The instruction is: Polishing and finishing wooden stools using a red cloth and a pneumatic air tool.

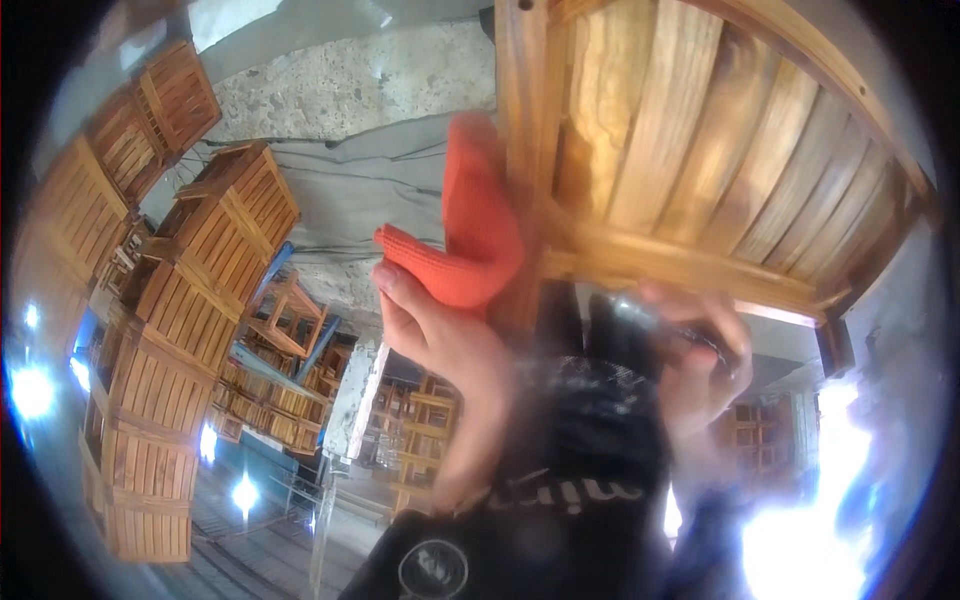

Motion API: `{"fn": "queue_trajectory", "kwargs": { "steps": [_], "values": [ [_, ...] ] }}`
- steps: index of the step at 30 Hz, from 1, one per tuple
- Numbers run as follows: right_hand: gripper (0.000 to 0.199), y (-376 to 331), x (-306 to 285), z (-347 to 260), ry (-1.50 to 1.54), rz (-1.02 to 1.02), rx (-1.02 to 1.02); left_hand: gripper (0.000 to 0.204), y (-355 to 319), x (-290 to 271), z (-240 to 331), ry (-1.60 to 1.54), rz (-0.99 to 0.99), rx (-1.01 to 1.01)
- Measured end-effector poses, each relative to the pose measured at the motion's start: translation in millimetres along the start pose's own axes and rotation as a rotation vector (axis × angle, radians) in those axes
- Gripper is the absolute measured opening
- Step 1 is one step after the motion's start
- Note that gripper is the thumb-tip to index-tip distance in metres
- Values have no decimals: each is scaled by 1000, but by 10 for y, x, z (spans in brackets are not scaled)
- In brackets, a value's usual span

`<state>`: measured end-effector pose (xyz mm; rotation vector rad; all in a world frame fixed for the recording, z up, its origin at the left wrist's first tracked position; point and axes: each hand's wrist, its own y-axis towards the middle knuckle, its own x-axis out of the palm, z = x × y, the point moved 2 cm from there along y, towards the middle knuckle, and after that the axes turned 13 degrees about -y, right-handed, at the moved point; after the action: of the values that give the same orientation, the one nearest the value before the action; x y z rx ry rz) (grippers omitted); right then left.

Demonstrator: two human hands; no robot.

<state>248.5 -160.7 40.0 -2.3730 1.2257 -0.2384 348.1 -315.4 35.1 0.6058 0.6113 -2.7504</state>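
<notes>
My left hand (440, 335) is closed on a folded orange-red cloth (480, 235), thumb on its near fold. The cloth rests against the side rail of a slatted wooden piece of furniture (680, 130), varnished brown, with a leg at its near right corner. Below the near rail, my right hand (705, 350) is blurred with its fingers curled. By its fingertips is a shiny, clear-looking thing (635, 308) whose kind I cannot make out.
Slatted wooden furniture (185, 290) stands in a long row at the left. Wooden stools or frames (290, 315) are stacked behind it, near a pale post (355, 400). Grey sheeting (370, 190) with creases lies beyond the cloth, beside a worn concrete strip (370, 85).
</notes>
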Motion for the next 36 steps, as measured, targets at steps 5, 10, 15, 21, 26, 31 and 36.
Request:
{"fn": "queue_trajectory", "kwargs": {
  "steps": [5,10,15,21,26,31,36],
  "values": [
    [27,41,-53,50,-97,77,-210,50,-45,2,-45,-40,-42,10],
    [15,61,-175,-28,-108,34,-161,51,-51,32,-29,-131,-50,41],
    [7,131,-299,-63,-204,-204,-45,49,-90,55,-8,-129,-29,55],
    [7,230,-273,-132,-261,-301,-71,48,-74,13,-46,-130,-106,86],
    [10,228,-265,-115,-324,-310,-108,47,-93,-71,-88,-115,-61,155],
    [15,105,-287,-54,-166,-383,104,40,-301,-513,-265,419,250,1330],
    [15,83,-694,-112,-313,-430,317,26,-948,-531,-647,740,-654,878]
  ]
}}
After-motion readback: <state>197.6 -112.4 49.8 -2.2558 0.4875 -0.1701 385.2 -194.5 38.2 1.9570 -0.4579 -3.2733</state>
